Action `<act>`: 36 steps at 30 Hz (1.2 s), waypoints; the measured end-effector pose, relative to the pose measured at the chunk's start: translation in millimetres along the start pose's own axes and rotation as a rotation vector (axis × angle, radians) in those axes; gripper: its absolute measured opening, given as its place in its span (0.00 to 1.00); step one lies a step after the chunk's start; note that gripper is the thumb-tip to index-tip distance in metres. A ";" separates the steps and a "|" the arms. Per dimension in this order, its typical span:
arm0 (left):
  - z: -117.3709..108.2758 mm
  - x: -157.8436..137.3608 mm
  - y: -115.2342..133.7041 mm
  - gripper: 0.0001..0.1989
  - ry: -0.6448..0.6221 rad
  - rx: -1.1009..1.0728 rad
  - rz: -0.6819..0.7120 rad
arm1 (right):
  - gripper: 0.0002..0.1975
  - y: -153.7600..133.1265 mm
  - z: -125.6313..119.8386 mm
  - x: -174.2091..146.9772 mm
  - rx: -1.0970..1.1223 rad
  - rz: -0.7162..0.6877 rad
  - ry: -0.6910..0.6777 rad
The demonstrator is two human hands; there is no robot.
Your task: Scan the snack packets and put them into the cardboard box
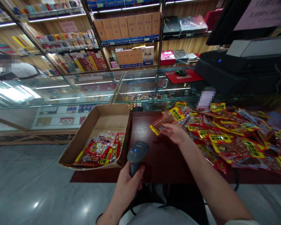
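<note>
The left grip [128, 183] is wrapped around the handle of a gray barcode scanner [138, 150], with a small blue light on top. The right grip [176, 133] pinches the near edge of one red and yellow snack packet [168, 119], up and to the right of the left grip. It would help to hold the packet flat, so it does not bend or shine, and to leave the fingers off its print. The scanner's head should tip toward the packet with nothing in the way. I can't make out a bar code on the side that shows. Under both grips is the dark red tabletop [162, 164]. Right of the right grip lies a messy packet pile [234, 140]; a cardboard box [112, 117] with more packets sits left of the scanner.
</note>
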State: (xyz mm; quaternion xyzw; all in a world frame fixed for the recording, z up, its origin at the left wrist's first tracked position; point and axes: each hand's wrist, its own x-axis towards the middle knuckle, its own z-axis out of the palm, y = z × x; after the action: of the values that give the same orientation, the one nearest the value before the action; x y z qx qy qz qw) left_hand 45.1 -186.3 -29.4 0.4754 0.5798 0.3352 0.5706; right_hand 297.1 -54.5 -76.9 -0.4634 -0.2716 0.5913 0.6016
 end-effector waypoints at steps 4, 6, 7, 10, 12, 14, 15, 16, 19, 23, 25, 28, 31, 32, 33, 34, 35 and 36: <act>1.8 0.0 -3.1 0.14 -0.012 0.030 0.020 | 0.13 20.1 6.6 -1.7 0.133 -0.007 0.166; 2.3 -0.3 -3.7 0.12 -0.010 0.069 0.030 | 0.12 24.8 8.8 -0.7 0.164 -0.003 0.195; 2.4 -0.4 -3.5 0.11 -0.006 0.091 0.036 | 0.12 25.7 9.7 -0.7 0.187 0.004 0.186; 2.9 -0.1 -1.3 0.11 0.004 0.135 0.049 | 0.12 25.8 12.6 -2.5 0.259 0.019 0.153; 4.1 0.8 0.5 0.11 0.011 0.131 0.052 | 0.13 26.3 14.6 -3.9 0.254 0.009 0.182; 6.2 2.1 2.3 0.12 0.025 0.112 0.045 | 0.15 28.0 16.4 -4.7 0.209 -0.034 0.244; 7.4 2.8 3.1 0.13 0.032 0.102 0.040 | 0.16 28.9 17.3 -5.0 0.187 -0.056 0.269; 8.5 3.5 3.9 0.14 0.039 0.094 0.036 | 0.17 29.8 18.0 -5.4 0.176 -0.072 0.281; 10.5 4.7 6.7 0.15 0.053 0.088 0.032 | 0.19 31.4 20.4 -6.8 0.219 -0.081 0.241; 8.4 4.9 11.0 0.17 0.069 0.072 0.038 | 0.21 32.7 24.1 -6.9 0.252 -0.113 0.192; 6.8 4.7 12.9 0.17 0.086 0.067 0.044 | 0.21 34.2 25.6 -4.7 0.233 -0.131 0.179; 5.4 4.5 15.1 0.18 0.112 0.073 0.058 | 0.22 36.1 26.3 -0.2 0.211 -0.134 0.177; 5.3 3.8 16.8 0.19 0.107 0.067 0.044 | 0.21 35.9 25.3 2.7 0.195 -0.129 0.176; 5.4 3.4 17.5 0.19 0.103 0.062 0.038 | 0.21 35.5 24.8 3.0 0.194 -0.130 0.169; 5.5 2.8 18.5 0.19 0.101 0.058 0.036 | 0.20 35.0 24.3 3.0 0.195 -0.133 0.161; 5.6 2.1 19.8 0.19 0.101 0.058 0.036 | 0.20 34.6 23.9 2.9 0.197 -0.136 0.153; 5.7 1.4 21.4 0.19 0.100 0.061 0.036 | 0.20 34.5 23.5 2.6 0.200 -0.139 0.147; 5.9 0.7 23.2 0.18 0.097 0.067 0.034 | 0.20 34.5 23.2 2.3 0.202 -0.140 0.143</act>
State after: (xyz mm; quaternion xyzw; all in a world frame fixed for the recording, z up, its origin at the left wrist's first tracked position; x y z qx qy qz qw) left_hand 54.9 -179.0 -8.8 0.4871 0.6095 0.3479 0.5198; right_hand 261.4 -51.2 -97.9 -0.4214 -0.1990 0.5377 0.7026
